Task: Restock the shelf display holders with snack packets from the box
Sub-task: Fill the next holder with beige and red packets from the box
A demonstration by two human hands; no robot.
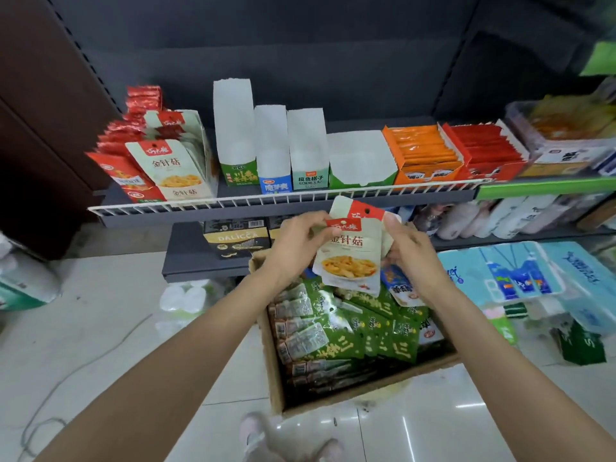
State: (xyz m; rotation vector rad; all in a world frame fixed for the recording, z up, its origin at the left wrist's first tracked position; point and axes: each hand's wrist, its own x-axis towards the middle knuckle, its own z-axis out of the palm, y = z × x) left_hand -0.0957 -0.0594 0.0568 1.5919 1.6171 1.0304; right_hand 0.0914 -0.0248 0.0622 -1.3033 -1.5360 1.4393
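A cardboard box [273, 371] on the floor holds several green snack packets [346, 331] and a few blue ones. Above it both hands hold a small stack of cream packets with red tops [350, 258]. My left hand [296, 241] pinches the stack's top left corner. My right hand [405, 243] grips its right side from behind. On the shelf, a holder at the left [196, 151] has the same cream packets. Beside it stand three tall white holders [271, 151] and a low wide one [361, 161], their insides showing white.
A white wire rail [266, 198] runs along the shelf's front edge. Orange [421, 151] and red [483, 151] packet boxes fill the shelf's right part. Tissue packs [520, 275] lie on the floor right of the box, dark cartons [236, 238] sit on the lower shelf.
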